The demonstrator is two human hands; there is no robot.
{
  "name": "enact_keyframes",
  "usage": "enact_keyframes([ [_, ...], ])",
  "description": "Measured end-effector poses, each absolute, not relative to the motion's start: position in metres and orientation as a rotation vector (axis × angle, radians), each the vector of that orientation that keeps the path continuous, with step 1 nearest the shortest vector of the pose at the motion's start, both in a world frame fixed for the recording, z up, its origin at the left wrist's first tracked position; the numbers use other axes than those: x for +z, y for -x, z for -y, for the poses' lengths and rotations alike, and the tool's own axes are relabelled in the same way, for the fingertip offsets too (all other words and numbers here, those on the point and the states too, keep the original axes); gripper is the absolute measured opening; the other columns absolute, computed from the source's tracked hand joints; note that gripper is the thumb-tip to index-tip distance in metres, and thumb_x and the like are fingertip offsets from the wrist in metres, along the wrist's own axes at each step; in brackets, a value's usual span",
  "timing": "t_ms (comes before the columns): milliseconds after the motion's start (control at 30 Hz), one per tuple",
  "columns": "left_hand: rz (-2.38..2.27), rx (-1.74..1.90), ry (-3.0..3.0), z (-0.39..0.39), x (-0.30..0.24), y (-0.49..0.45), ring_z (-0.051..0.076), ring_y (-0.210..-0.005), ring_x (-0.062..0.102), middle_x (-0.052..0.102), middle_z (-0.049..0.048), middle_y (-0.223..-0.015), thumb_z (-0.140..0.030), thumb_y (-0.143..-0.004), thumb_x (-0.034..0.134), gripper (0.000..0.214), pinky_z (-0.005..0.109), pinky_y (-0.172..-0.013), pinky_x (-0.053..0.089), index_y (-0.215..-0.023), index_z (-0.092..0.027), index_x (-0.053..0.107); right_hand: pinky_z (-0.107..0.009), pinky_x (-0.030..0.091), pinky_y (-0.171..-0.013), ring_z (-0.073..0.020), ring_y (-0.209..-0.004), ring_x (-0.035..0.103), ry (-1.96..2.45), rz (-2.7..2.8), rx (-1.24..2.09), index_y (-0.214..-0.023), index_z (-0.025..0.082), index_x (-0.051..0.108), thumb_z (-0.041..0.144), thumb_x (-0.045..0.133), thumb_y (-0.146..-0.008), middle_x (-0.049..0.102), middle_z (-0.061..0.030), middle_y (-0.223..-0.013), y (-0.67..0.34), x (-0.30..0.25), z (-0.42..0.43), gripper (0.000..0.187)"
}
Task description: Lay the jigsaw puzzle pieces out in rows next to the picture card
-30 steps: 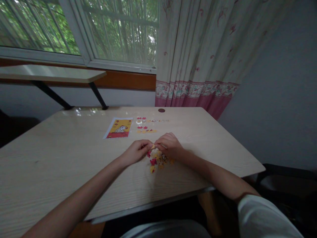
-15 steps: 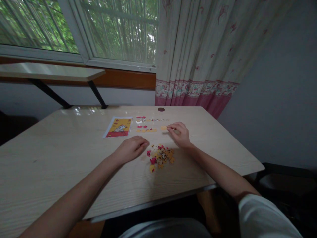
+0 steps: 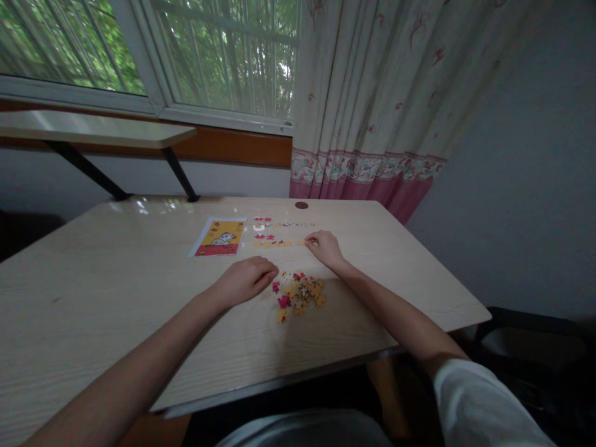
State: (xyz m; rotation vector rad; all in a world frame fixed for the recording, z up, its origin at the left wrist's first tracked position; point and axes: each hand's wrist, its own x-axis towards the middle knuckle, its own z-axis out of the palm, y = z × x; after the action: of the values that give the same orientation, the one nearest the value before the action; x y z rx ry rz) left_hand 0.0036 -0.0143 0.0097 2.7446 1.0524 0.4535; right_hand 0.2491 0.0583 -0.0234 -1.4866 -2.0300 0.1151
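Partway: rows [image 3: 280, 244] laid out, 12 o'clock from leftover loose pile [image 3: 302, 293]. Right hand [image 3: 325, 248] pinches yellow piece [image 3: 300, 243], nearest row's 3 o'clock end; left hand [image 3: 246, 279], fingers curled closed, pile's 10 o'clock.

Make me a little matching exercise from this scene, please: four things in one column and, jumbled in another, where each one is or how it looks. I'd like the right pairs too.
Things
1. Left hand
2. Right hand
3. Heap of puzzle pieces
4. Printed picture

Places and states
A. Lying flat, left of the laid-out rows of pieces
B. Fingertips at a yellow piece, at the right end of a row
C. Fingers curled, beside the heap
D. Jumbled together, nearer the person than the rows

Right pairs
1-C, 2-B, 3-D, 4-A
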Motion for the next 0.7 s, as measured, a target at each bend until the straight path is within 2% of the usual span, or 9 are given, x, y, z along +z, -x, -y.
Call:
enact_keyframes([
  [133, -1.059, 0.453, -2.733, 0.0144, 0.0108, -0.0035, 0.018, -0.081, 0.056, 0.063, 0.006, -0.086, -0.028, -0.09, 0.036, 0.027, 0.029, -0.073, 0.043, -0.088, -0.017, 0.061, -0.031, 0.036, -0.082, -0.0171, -0.089, 0.053, 1.364, 2.123, 0.027, -0.092, 0.02, 0.067, 0.025, 0.055, -0.082, 0.065, -0.0046, -0.094, -0.2465, -0.0235, -0.0535, 0.017],
  [700, -1.089, 0.418, -2.765, 0.0141, 0.0095, -0.0046, 0.018, -0.081, 0.057, 0.064, 0.0064, -0.086, -0.028, -0.091, 0.035, 0.028, 0.029, -0.073, 0.044, -0.089, -0.017, 0.061, -0.032, 0.032, -0.078, -0.0181, -0.091, 0.048, 1.198, 2.371, 0.022, -0.101, 0.023, 0.066, 0.024, 0.046, -0.088, 0.064, -0.0047, -0.097, -0.2439, -0.0193, -0.0475, 0.024],
])
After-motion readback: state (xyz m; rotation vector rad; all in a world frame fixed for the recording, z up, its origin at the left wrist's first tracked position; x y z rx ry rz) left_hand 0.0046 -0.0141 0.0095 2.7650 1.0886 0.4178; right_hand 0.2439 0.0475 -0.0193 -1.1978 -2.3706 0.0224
